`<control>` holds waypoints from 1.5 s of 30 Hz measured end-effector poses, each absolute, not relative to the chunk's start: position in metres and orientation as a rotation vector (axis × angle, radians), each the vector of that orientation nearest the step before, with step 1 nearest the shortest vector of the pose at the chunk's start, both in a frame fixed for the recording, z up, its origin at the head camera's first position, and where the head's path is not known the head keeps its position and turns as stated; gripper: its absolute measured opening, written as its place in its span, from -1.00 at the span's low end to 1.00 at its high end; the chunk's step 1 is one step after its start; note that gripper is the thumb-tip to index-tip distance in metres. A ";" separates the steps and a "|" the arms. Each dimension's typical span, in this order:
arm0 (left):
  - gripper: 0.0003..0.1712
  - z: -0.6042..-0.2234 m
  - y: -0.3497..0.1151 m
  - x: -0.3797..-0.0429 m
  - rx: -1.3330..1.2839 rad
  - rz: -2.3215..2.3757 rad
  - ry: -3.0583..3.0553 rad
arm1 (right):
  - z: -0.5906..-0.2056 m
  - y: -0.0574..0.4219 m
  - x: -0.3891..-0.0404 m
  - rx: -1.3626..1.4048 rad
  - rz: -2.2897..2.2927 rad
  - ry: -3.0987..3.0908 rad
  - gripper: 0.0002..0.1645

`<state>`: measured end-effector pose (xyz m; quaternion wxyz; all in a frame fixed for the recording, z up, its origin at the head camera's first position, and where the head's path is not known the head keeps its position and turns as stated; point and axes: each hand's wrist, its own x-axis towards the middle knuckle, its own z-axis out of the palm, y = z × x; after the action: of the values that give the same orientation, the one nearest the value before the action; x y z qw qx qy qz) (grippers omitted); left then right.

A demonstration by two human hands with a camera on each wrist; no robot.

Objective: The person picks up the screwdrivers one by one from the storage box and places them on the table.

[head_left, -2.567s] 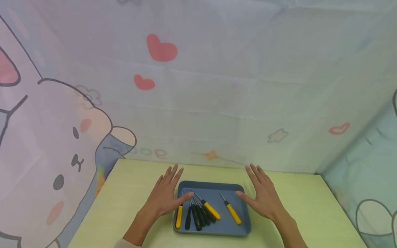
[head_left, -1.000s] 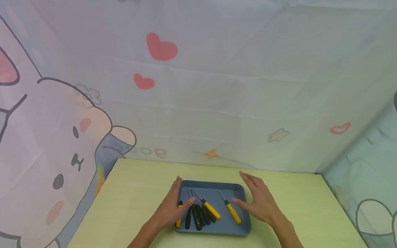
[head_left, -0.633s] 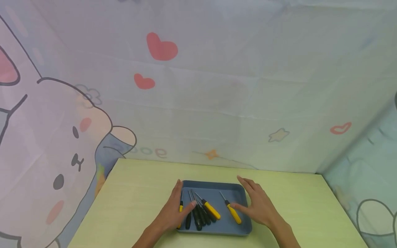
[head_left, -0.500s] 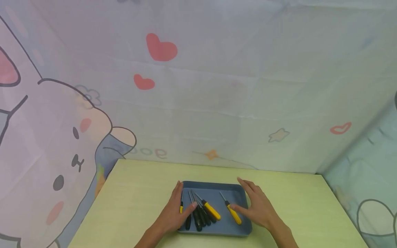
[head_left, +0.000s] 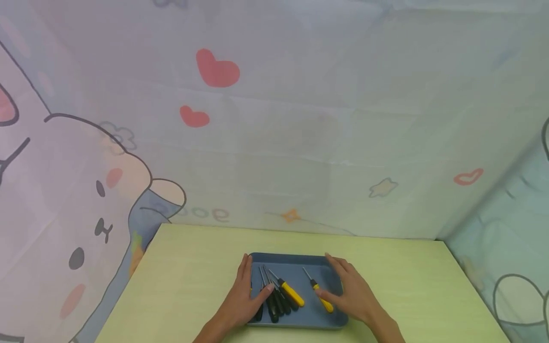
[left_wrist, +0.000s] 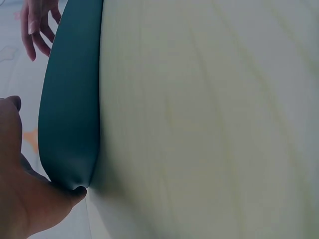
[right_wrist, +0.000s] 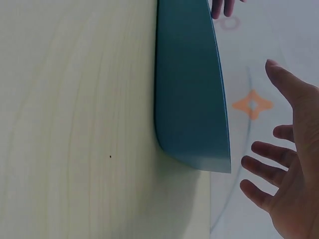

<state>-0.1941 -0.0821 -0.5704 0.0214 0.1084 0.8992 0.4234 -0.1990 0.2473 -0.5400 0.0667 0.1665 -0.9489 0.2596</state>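
A blue-grey tray [head_left: 291,258] holds several screwdrivers. Black-handled screwdrivers [head_left: 272,309] fan out in its left half, beside a yellow-handled screwdriver [head_left: 293,294]. Another yellow-handled screwdriver [head_left: 328,307] lies to the right, partly covered by my right thumb. My left hand [head_left: 242,299] is at the tray's left side, thumb reaching over the inside and fingers extended; it hides a yellow handle there. In the left wrist view, its fingertip touches the corner of the tray [left_wrist: 72,99]. My right hand [head_left: 355,295] is at the right side, fingers spread and apart from the tray [right_wrist: 192,89] in the right wrist view.
The tray sits on a pale yellow-green wooden table [head_left: 201,257]. Behind it hangs a light fabric backdrop [head_left: 291,157] with hearts and a large cartoon rabbit [head_left: 86,205]. The table's back edge runs along the backdrop.
Both hands have come inward and down toward the tray's sides. My left hand now covers most of the leftmost yellow screwdriver. The screwdrivers keep their places in the tray.
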 end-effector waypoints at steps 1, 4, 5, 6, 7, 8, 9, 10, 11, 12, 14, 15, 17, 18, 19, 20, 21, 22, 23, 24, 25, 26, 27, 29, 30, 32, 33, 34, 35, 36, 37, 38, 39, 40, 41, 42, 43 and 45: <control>0.19 -0.571 -0.082 -0.194 0.333 1.309 2.791 | -0.540 0.247 -0.199 0.504 0.792 -2.865 0.12; 0.18 -0.573 -0.080 -0.192 0.325 1.319 2.795 | -0.541 0.245 -0.198 0.511 0.814 -2.876 0.11; 0.17 -0.573 -0.080 -0.192 0.322 1.321 2.796 | -0.541 0.244 -0.197 0.515 0.824 -2.878 0.11; 0.16 -0.573 -0.079 -0.191 0.318 1.327 2.800 | -0.541 0.244 -0.197 0.517 0.831 -2.885 0.11; 0.15 -0.574 -0.079 -0.191 0.313 1.332 2.802 | -0.542 0.244 -0.196 0.519 0.837 -2.889 0.11; 0.15 -0.574 -0.078 -0.191 0.309 1.337 2.806 | -0.542 0.243 -0.196 0.521 0.834 -2.894 0.11; 0.14 -0.575 -0.078 -0.191 0.307 1.340 2.812 | -0.542 0.243 -0.195 0.520 0.836 -2.899 0.11; 0.14 -0.575 -0.077 -0.191 0.306 1.339 2.821 | -0.542 0.242 -0.195 0.520 0.836 -2.905 0.11; 0.13 -0.576 -0.077 -0.190 0.304 1.339 2.828 | -0.543 0.242 -0.195 0.517 0.836 -2.911 0.10; 0.13 -0.577 -0.077 -0.191 0.302 1.340 2.834 | -0.543 0.241 -0.195 0.515 0.837 -2.918 0.10; 0.12 -0.578 -0.076 -0.190 0.301 1.343 2.839 | -0.544 0.241 -0.194 0.509 0.835 -2.930 0.11; 0.12 -0.579 -0.076 -0.191 0.301 1.342 2.842 | -0.545 0.241 -0.194 0.505 0.837 -2.936 0.11; 0.11 -0.580 -0.076 -0.191 0.300 1.347 2.843 | -0.546 0.241 -0.194 0.501 0.837 -2.944 0.11; 0.11 -0.581 -0.076 -0.191 0.300 1.347 2.846 | -0.546 0.241 -0.194 0.499 0.836 -2.949 0.11; 0.10 -0.582 -0.076 -0.191 0.300 1.349 2.850 | -0.547 0.241 -0.194 0.497 0.834 -2.952 0.11; 0.10 -0.583 -0.076 -0.192 0.299 1.349 2.856 | -0.547 0.241 -0.194 0.497 0.834 -2.955 0.10; 0.09 -0.585 -0.075 -0.192 0.297 1.353 2.862 | -0.547 0.241 -0.194 0.495 0.835 -2.961 0.10; 0.09 -0.586 -0.075 -0.193 0.296 1.354 2.870 | -0.548 0.241 -0.194 0.494 0.836 -2.966 0.10; 0.08 -0.587 -0.075 -0.193 0.294 1.357 2.878 | -0.548 0.241 -0.194 0.495 0.840 -2.971 0.10; 0.08 -0.589 -0.075 -0.194 0.290 1.359 2.887 | -0.548 0.241 -0.194 0.495 0.843 -2.974 0.10; 0.07 -0.589 -0.075 -0.194 0.287 1.366 2.894 | -0.548 0.241 -0.194 0.496 0.847 -2.977 0.11; 0.07 -0.591 -0.075 -0.194 0.282 1.369 2.901 | -0.548 0.241 -0.194 0.496 0.850 -2.980 0.11; 0.07 -0.591 -0.074 -0.195 0.276 1.375 2.905 | -0.548 0.242 -0.194 0.497 0.852 -2.981 0.12; 0.06 -0.592 -0.074 -0.195 0.268 1.388 2.909 | -0.548 0.242 -0.194 0.502 0.853 -2.983 0.14; 0.06 -0.592 -0.074 -0.195 0.263 1.394 2.909 | -0.548 0.242 -0.194 0.504 0.852 -2.982 0.14; 0.06 -0.593 -0.074 -0.195 0.256 1.400 2.909 | -0.549 0.242 -0.194 0.510 0.849 -2.980 0.15; 0.05 -0.593 -0.074 -0.195 0.254 1.402 2.909 | -0.549 0.242 -0.194 0.514 0.847 -2.978 0.15; 0.05 -0.593 -0.074 -0.195 0.254 1.401 2.910 | -0.550 0.243 -0.195 0.518 0.844 -2.976 0.15; 0.05 -0.593 -0.074 -0.195 0.254 1.399 2.911 | -0.550 0.243 -0.195 0.523 0.842 -2.974 0.15; 0.06 -0.593 -0.074 -0.195 0.254 1.396 2.913 | -0.551 0.244 -0.195 0.529 0.843 -2.971 0.15; 0.06 -0.594 -0.074 -0.196 0.253 1.392 2.915 | -0.551 0.244 -0.195 0.535 0.843 -2.969 0.15; 0.06 -0.594 -0.075 -0.196 0.253 1.387 2.916 | -0.551 0.245 -0.195 0.541 0.845 -2.968 0.15; 0.06 -0.594 -0.075 -0.196 0.253 1.383 2.918 | -0.552 0.245 -0.194 0.550 0.847 -2.966 0.15; 0.05 -0.594 -0.075 -0.196 0.252 1.379 2.919 | -0.552 0.245 -0.194 0.558 0.853 -2.964 0.15; 0.05 -0.595 -0.075 -0.196 0.251 1.376 2.919 | -0.552 0.246 -0.195 0.567 0.853 -2.961 0.16; 0.05 -0.595 -0.075 -0.197 0.250 1.374 2.920 | -0.552 0.246 -0.195 0.575 0.856 -2.959 0.16; 0.05 -0.595 -0.075 -0.197 0.250 1.372 2.921 | -0.552 0.246 -0.195 0.583 0.857 -2.957 0.16; 0.05 -0.595 -0.075 -0.197 0.250 1.369 2.922 | -0.551 0.246 -0.195 0.595 0.859 -2.955 0.17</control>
<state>-0.1970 -0.0749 -0.5947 -0.0474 0.0770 0.9018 0.4227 -0.1947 0.2464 -0.5511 0.0038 0.1899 -0.9427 0.2742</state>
